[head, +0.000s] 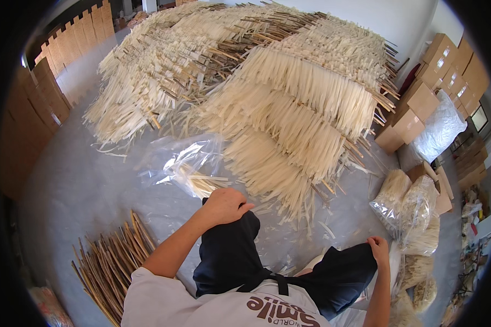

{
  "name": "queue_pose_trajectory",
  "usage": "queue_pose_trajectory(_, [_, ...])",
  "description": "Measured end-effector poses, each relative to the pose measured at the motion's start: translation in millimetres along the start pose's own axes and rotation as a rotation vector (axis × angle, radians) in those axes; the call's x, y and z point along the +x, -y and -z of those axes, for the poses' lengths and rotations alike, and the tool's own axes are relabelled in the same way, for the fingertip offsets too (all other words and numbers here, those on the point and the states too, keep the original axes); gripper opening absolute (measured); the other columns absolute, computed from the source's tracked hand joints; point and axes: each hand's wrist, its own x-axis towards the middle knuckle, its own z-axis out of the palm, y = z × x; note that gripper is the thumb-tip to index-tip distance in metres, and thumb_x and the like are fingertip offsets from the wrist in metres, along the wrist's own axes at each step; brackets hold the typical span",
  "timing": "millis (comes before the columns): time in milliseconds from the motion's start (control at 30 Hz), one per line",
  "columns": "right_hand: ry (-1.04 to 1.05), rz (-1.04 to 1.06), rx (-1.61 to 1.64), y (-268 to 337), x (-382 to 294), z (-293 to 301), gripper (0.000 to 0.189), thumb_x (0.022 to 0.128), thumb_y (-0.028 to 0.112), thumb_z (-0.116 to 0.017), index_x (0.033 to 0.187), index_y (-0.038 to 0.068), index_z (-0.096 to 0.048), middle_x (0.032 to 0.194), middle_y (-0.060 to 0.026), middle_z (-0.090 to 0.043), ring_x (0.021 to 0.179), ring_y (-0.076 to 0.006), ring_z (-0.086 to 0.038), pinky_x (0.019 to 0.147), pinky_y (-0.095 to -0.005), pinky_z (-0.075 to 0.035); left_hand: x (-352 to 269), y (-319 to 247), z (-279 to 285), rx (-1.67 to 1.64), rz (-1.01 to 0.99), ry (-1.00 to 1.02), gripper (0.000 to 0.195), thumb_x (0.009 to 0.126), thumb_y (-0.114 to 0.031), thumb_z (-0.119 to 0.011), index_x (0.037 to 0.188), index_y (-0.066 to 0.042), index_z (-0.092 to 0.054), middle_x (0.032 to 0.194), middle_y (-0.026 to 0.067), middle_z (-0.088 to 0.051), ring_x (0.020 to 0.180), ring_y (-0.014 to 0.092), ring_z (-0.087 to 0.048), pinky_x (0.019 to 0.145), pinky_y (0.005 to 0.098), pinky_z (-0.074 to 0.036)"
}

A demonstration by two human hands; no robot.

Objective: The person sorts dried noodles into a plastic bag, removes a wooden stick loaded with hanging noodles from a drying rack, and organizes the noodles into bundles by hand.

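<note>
My left hand [226, 206] lies over my left knee, which is covered in dark cloth [231, 249]. Its thumb is bent toward the middle, and the other fingertips are mostly hidden. My right hand [379, 247] touches the dark cloth at my right knee with curled fingers; whether it pinches the cloth is unclear. Just beyond the left hand, a clear plastic bag [196, 157] lies on the floor with some pale strips [204, 183] at its mouth. Ahead, overlapping rows of pale, flat, noodle-like strips [278, 151] hang over thin sticks in a large heap.
A bundle of bare wooden sticks [110, 261] lies at my left. Filled clear bags [417, 204] stand at my right, near cardboard boxes [413, 102] and a silvery sack [442, 126]. More boxes [32, 118] line the left side. Broken strips litter the grey floor [77, 180].
</note>
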Motion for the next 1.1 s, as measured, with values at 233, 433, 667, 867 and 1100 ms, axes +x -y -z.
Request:
queue_pose_trajectory(233, [0.304,-0.028,-0.226,93,8,-4,0.027,0.084,0.023,-0.060,0.096,-0.002,-0.063,0.079,-0.0054,-0.064,0.075,-0.0112,-0.058,0.068,-0.0248,-0.045,-11,11,10,-0.086,0.011,-0.009,0.036,0.085,-0.035,-0.052,0.078,-0.003,-0.066,0.077,0.0133,-0.062,0.080,0.033,-0.058,0.070,0.0405,-0.046])
queue_pose_trajectory(433, [0.509,0.029,0.007,132,23,-6,0.023,0.087,0.015,-0.059,0.105,0.000,-0.058,0.090,-0.0013,-0.061,0.082,-0.0102,-0.055,0.073,-0.0226,-0.044,-16,21,12,-0.128,0.010,-0.026,0.031,0.083,-0.031,-0.055,0.075,-0.003,-0.065,0.075,0.0145,-0.062,0.077,0.033,-0.057,0.068,0.0411,-0.046])
queue_pose_trajectory(667, [0.680,-0.016,-0.200,105,104,-35,0.028,0.086,0.017,-0.060,0.108,0.001,-0.057,0.100,-0.0063,-0.061,0.091,-0.0140,-0.057,0.079,-0.0262,-0.046,6,-13,14,0.252,0.039,0.212,0.027,0.080,-0.029,-0.060,0.074,-0.003,-0.066,0.072,0.0148,-0.063,0.075,0.032,-0.061,0.070,0.0408,-0.047])
queue_pose_trajectory(867, [0.579,0.166,-0.391,72,196,-92,0.036,0.081,0.026,-0.061,0.108,0.003,-0.059,0.099,-0.0158,-0.063,0.090,-0.0283,-0.062,0.077,-0.0362,-0.048,65,-37,11,0.238,-0.219,0.163,0.027,0.080,-0.030,-0.062,0.081,-0.003,-0.060,0.071,0.0133,-0.062,0.075,0.031,-0.061,0.070,0.0400,-0.045])
queue_pose_trajectory(1100, [0.545,0.268,-0.674,19,239,-153,0.028,0.079,0.019,-0.057,0.100,0.002,-0.059,0.100,-0.0198,-0.061,0.096,-0.0349,-0.058,0.081,-0.0424,-0.047,93,-34,-14,0.175,-0.194,0.461,0.028,0.081,-0.027,-0.062,0.092,-0.003,-0.054,0.072,0.0129,-0.061,0.073,0.032,-0.060,0.071,0.0393,-0.044])
